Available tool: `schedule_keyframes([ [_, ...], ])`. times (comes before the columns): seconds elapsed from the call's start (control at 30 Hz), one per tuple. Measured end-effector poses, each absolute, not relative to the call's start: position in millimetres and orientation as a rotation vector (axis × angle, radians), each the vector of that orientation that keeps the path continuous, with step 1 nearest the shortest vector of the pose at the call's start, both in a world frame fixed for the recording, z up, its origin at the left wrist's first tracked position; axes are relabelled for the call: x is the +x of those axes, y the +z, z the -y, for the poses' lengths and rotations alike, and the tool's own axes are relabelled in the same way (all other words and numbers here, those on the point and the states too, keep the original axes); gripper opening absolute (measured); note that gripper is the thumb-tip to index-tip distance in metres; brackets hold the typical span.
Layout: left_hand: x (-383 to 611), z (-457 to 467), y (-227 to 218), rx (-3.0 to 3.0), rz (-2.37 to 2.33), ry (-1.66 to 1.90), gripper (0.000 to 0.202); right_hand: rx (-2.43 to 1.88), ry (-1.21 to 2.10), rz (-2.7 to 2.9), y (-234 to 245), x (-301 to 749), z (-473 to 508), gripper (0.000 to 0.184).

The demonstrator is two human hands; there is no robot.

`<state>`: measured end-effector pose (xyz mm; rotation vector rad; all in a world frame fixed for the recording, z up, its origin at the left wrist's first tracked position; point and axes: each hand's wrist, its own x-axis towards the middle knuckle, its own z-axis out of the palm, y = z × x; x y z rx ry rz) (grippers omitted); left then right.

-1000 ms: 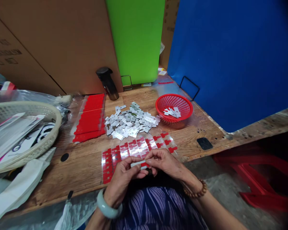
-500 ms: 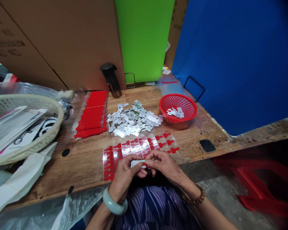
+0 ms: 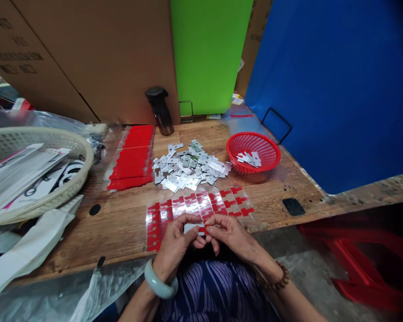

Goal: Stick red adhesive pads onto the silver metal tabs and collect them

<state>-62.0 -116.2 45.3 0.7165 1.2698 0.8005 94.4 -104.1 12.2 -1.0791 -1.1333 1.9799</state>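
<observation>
My left hand (image 3: 175, 238) pinches a small flat metal plate (image 3: 189, 227) between thumb and fingers, just above the table's front edge. At the plate's right end my right hand (image 3: 234, 233) grips a red sticker (image 3: 202, 230) with thumb and forefinger, and the sticker lies against the plate. Right behind the hands is a clear sheet of red T-shaped stickers (image 3: 179, 205). Beyond it lies a loose pile of metal plates (image 3: 191, 166). Part of the held plate is hidden by my fingers.
Right of the pile stands a red basket (image 3: 270, 156) holding several plates. Stacked red sticker sheets (image 3: 130, 156) lie left, near a black bottle (image 3: 160, 112). A cream basket (image 3: 83, 174) of printed cards fills the far left. Green (image 3: 208, 58) and blue (image 3: 332, 89) panels stand behind.
The view has shifted slightly, so the table things appear a little farther right. My right fingers have moved slightly right, and more of the red sticker shows at the plate's end.
</observation>
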Motion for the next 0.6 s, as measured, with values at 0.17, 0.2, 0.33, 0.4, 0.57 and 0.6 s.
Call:
schedule_keyframes([
  [0.17,-59.5,115.6,41.1,0.748,-1.266,0.800,0.030,-1.138,1.951,1.126,13.8,93.5,103.8,0.033],
  [0.2,-58.9,115.7,40.2,0.750,-1.261,0.803,0.029,-1.147,1.952,1.130,13.8,94.2,103.8,0.032],
  [0.33,-55.7,115.5,39.7,0.771,-1.253,0.807,0.028,-1.187,1.961,1.190,10.4,97.7,103.6,0.032],
  [0.4,-54.0,115.0,40.6,0.793,-1.253,0.798,0.026,-1.211,1.940,1.230,7.7,98.7,103.8,0.031],
  [0.57,-52.6,113.8,36.8,0.825,-1.171,0.793,0.030,-1.093,1.966,1.232,8.9,105.8,98.6,0.030],
  [0.6,-53.4,113.6,34.6,0.824,-1.161,0.804,0.032,-1.060,1.974,1.185,11.9,109.9,94.7,0.029],
])
